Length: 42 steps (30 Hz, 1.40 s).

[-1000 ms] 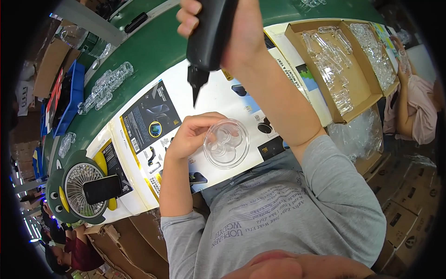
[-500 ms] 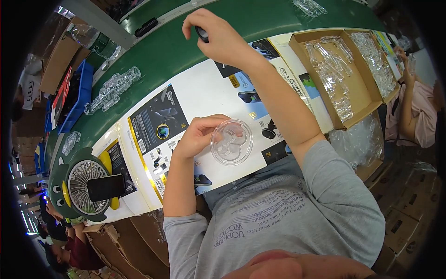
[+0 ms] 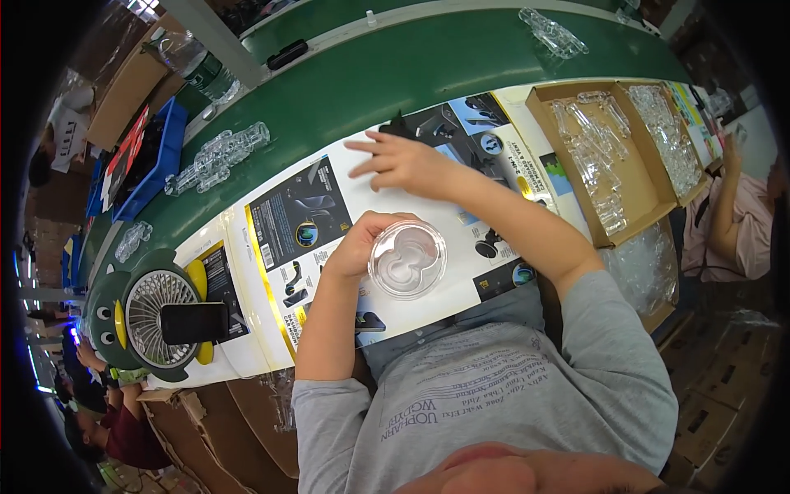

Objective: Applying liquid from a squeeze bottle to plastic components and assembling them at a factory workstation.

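My left hand grips the rim of a round clear plastic blister shell with rounded recesses moulded in it. It is held in front of my chest, above the printed white sheet. Farther off, my right hand is over the sheet with its fingers spread, and I see nothing in it. A dark patch shows just beyond that hand; I cannot tell whether it is print or a separate thing.
Right, a cardboard box holds clear plastic pieces. Left are a penguin-shaped fan with a phone before it, clear plastic parts, a blue bin and a bottle. Beyond runs a green surface. Co-workers sit both sides.
My right hand has come back nearer from over the green surface, and its fingers have opened. The small black object it held no longer shows in it. The left hand keeps the shell.
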Tool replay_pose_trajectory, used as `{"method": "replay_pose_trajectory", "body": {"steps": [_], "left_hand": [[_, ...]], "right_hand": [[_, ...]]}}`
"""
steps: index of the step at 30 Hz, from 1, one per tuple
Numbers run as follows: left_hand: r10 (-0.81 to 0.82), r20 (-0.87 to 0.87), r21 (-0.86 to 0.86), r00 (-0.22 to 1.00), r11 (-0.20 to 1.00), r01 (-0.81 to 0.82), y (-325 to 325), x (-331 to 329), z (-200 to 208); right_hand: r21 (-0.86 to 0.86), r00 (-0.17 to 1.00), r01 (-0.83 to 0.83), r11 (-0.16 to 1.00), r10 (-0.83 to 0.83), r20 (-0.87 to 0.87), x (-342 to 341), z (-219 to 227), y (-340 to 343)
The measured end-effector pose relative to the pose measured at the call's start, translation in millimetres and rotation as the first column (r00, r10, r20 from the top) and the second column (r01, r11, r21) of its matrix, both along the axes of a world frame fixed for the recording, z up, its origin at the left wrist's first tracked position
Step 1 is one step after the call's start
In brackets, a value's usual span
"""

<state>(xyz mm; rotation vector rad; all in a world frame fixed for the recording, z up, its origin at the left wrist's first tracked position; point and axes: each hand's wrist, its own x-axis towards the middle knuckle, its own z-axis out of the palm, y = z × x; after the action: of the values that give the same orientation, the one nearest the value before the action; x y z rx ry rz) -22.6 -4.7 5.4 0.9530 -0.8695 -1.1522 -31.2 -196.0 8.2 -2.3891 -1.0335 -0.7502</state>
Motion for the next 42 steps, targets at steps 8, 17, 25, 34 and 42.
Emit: {"method": "replay_pose_trajectory", "body": {"steps": [8, 17, 25, 34, 42], "left_hand": [[-0.06, -0.193, -0.081, 0.979, 0.996, 0.045, -5.5, -4.0, -6.3], [-0.038, -0.147, -0.033, 0.988, 0.999, 0.033, -4.9, -0.1, -11.1], [0.364, -0.2, -0.07, 0.91, 0.921, -0.383, -1.6, 12.0, -5.7], [0.616, -0.498, -0.214, 0.61, 0.594, -0.776, 7.2, 35.8, -1.8], [0.672, -0.26, -0.203, 0.694, 0.664, -0.719, -12.2, 33.1, -11.6]], "right_hand": [[-0.092, 0.995, -0.056, 0.994, 0.048, -0.084, -0.4, -14.7, 9.9], [-0.046, 0.979, 0.083, 0.996, -0.09, -0.18, -6.3, -20.0, 3.1], [0.133, 0.987, 0.149, 0.98, -0.14, -0.078, -12.2, -14.9, -0.4], [0.483, 0.954, 0.242, 0.841, -0.115, -0.278, -20.1, -5.7, 13.3], [0.385, 0.894, 0.411, 0.826, -0.283, -0.347, -20.2, -20.3, 18.8]]}}
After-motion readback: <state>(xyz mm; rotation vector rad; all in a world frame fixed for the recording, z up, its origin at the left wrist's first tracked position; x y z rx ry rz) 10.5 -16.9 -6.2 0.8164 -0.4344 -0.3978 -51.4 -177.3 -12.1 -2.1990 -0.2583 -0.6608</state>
